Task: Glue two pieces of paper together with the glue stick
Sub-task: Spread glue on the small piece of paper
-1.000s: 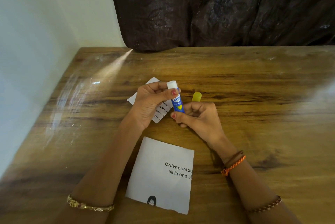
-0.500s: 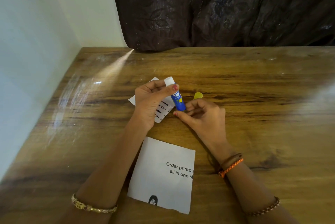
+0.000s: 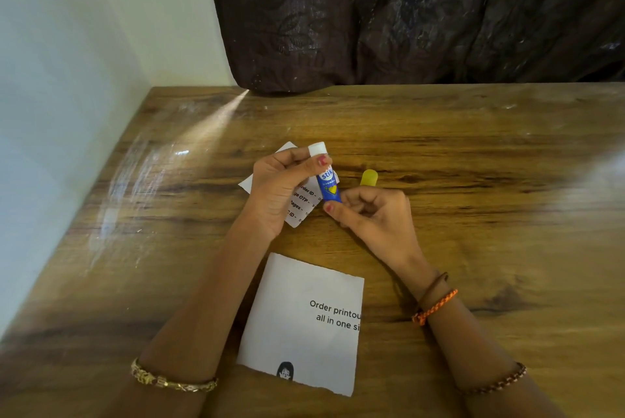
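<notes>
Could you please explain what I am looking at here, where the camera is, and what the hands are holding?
There is no machine: a person wears one camera on the head, looking down at their own hands over a wooden table. The left hand grips a blue glue stick near its white end, with a small printed slip beneath it. The right hand pinches the stick's lower end and holds the yellow cap. A larger torn sheet lies flat nearer the person.
</notes>
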